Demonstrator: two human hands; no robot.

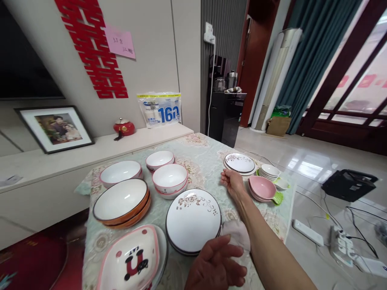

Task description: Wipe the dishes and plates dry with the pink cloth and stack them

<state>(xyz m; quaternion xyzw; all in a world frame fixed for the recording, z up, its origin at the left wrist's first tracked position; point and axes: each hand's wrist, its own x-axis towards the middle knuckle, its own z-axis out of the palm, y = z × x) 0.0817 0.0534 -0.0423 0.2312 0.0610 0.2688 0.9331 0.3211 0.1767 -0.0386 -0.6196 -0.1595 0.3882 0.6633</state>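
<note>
My right hand [232, 181] reaches over the table to the near left edge of a small stack of flower-patterned plates [240, 162]. Its fingers are slightly curled and apart; I cannot tell whether they touch the rim. Low in the view, my left hand [215, 264] is open, palm up, with nothing in it. It is beside the near edge of a larger stack of dark-rimmed white plates [193, 221]. A pale cloth-like thing [237, 234] lies between that stack and my right forearm, partly hidden.
Orange bowls [121, 201], pink-rimmed bowls [169, 177] and a square cat-print dish [130, 257] stand on the left. Pink dishes [262, 188] and small white bowls [269, 171] sit near the right edge of the clothed table [208, 155]. Cables and a power strip [307, 232] lie on the floor.
</note>
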